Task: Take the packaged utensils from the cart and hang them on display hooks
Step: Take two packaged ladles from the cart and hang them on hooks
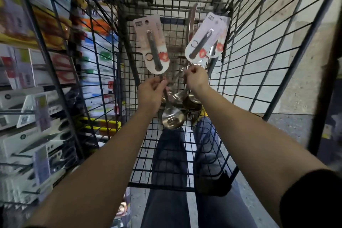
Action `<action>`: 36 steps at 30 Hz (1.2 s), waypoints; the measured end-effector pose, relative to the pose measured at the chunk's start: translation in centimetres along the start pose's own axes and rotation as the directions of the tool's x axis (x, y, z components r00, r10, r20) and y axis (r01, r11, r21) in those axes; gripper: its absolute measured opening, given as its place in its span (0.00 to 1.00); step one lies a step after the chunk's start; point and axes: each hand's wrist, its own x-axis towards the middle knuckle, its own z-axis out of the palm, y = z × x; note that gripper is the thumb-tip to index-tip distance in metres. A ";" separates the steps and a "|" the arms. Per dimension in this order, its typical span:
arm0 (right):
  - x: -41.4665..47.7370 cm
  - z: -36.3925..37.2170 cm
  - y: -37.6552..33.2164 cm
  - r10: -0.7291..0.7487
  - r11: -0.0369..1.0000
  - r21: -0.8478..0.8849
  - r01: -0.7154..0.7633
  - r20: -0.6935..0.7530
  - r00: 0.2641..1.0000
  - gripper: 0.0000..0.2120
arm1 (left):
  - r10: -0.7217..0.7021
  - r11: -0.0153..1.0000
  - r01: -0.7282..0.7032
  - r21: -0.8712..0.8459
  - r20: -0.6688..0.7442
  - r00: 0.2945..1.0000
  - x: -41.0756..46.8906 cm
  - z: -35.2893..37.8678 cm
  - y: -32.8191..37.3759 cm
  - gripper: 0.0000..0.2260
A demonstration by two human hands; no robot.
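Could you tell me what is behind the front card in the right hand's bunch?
Behind the front card held by the right hand, at least one more matching card shows at its right edge, with another handle. How many cards are stacked there is hidden.

Both bare forearms reach forward and slightly inward, converging over the wire cart (185, 188) so that the hands sit near each other above its floor. The left hand (150, 94) is turned back-up, fingers (162, 84) curled and pinched closed around a thin metal stem. The right hand (196, 77) sits a little farther into the cart and higher than the left, its fingers bunched into a tight pinch at the top, knuckles toward the camera. The right arm shows a dark sleeve (311, 198) at the upper arm; the left arm is bare throughout. Dark-trousered legs (166, 207) stand behind the cart's near edge.
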 end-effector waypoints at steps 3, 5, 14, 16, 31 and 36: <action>-1.4 -1.1 -0.1 -0.087 0.987 -0.146 0.073 -0.090 0.992 0.08 | 0.019 0.995 -0.020 0.102 0.010 1.000 -0.4 -0.2 0.7 0.05; -2.2 -1.8 -0.2 -0.161 0.963 -0.235 0.134 -0.098 0.982 0.10 | 0.035 0.985 -0.038 0.165 0.020 0.999 -0.6 -0.2 1.5 0.07; -4.0 -2.5 -0.8 0.025 0.966 0.255 -0.028 0.017 1.000 0.11 | -0.001 0.989 -0.009 0.148 0.068 0.998 -0.4 -0.3 3.3 0.07; -4.3 -2.8 -0.8 0.001 0.954 0.299 -0.010 0.031 1.000 0.08 | -0.016 0.989 0.003 0.149 0.082 0.997 -0.2 -0.5 3.3 0.06; -11.6 -5.5 -5.7 -0.217 0.914 0.372 0.163 0.109 0.970 0.10 | 0.052 0.989 -0.071 0.134 0.141 0.989 -3.5 -4.5 8.7 0.08; -16.4 -7.3 -8.9 -0.267 0.900 0.394 0.185 0.163 0.950 0.10 | 0.103 0.986 -0.115 0.119 0.102 0.989 -7.1 -6.9 11.9 0.08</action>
